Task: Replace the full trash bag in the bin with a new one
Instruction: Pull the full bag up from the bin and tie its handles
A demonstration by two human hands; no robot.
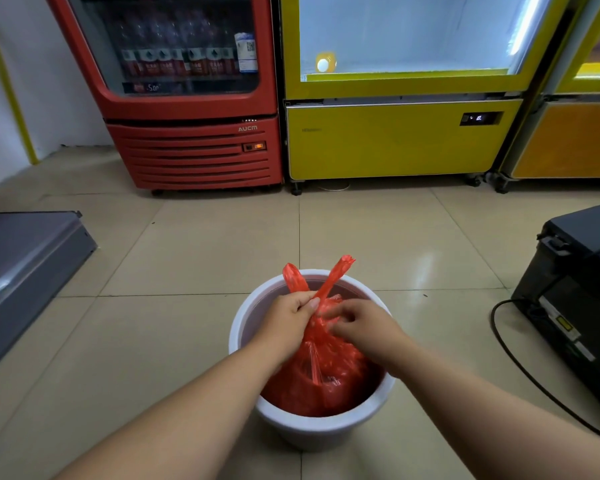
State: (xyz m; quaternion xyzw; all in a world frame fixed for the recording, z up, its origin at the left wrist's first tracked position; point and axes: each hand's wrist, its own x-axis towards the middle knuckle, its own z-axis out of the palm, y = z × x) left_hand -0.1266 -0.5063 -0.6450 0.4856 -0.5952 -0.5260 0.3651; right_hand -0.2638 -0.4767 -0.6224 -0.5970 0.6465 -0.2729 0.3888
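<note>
I count one white bin, one red bag inside; my left hand and right hand, fingers pinching its two handles.

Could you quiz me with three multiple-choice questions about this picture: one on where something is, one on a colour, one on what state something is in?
1. Where is the red trash bag?
A. on the floor tiles
B. inside the white bin
C. on the grey platform

2. What colour is the fridge holding bottles?
A. red
B. yellow
C. blue

3. What are the hands doing?
A. hanging free
B. gripping the bin's rim
C. pinching the bag's neck

Answers: 1 B, the bin's walls ring it. 2 A, its frame is red. 3 C, left hand and right hand close on the gathered plastic.
</note>
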